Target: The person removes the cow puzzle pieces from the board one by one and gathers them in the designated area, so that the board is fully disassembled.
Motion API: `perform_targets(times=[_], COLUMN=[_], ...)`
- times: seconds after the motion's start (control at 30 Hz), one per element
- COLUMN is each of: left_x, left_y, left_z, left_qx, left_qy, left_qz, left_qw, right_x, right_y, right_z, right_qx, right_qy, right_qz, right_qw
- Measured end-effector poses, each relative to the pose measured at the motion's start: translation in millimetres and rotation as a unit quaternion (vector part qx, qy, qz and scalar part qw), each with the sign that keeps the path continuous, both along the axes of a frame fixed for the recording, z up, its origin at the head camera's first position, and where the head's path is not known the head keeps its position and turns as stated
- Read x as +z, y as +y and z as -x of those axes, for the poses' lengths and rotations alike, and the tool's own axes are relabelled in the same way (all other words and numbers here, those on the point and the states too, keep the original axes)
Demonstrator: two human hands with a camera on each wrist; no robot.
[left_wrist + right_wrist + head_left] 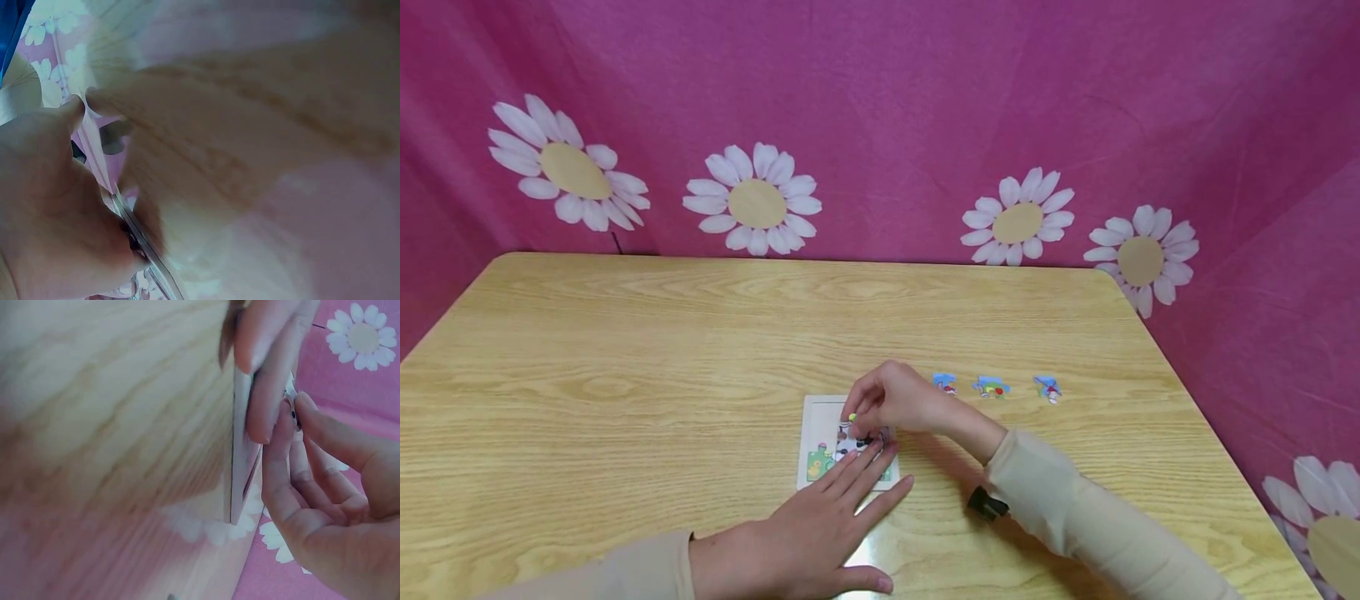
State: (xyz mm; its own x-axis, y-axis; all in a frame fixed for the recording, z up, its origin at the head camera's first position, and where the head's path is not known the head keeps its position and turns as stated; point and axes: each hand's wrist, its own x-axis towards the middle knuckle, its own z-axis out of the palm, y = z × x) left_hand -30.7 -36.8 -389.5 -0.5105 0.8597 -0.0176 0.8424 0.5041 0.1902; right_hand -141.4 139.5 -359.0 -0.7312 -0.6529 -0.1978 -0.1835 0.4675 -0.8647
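A small square puzzle board (806,429) with a pale frame lies on the table, partly hidden by both hands. Inside it, a green corner piece (817,465) with a yellow figure shows at the lower left, beside black-and-white picture parts. My left hand (820,521) rests with straight, slightly spread fingers across the board's lower right, thumb out on the table. Over the board's upper part, my right hand (901,404) pinches a small puzzle piece (290,389) between thumb and index finger. Most of that piece is covered by the fingertips.
Right of the board, three loose puzzle pieces lie in a row: one by the right wrist (943,382), a middle one (992,387) and a far one (1048,388). The wooden table (625,358) ends at a pink curtain (880,125) with daisies.
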Motion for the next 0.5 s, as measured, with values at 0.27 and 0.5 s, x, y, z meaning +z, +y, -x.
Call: perform_targets(times=[0.27, 0.5], left_x=[-2.2, -1.8], left_y=[-0.3, -0.8], left_z=[0.2, 0.7], left_qx=[0.008, -0.003], left_qy=[-0.01, 0.002], left_qz=[-0.006, -0.009], left_qw=[0.9999, 0.9999], right_x=[8.9, 20.1], right_y=[10, 37], right_z=[3.0, 1.1], right_qx=[-0.035, -0.052], right_qy=[0.028, 0.042], right_qz=[0.012, 0.003], right_qw=[0.9989, 0.9978])
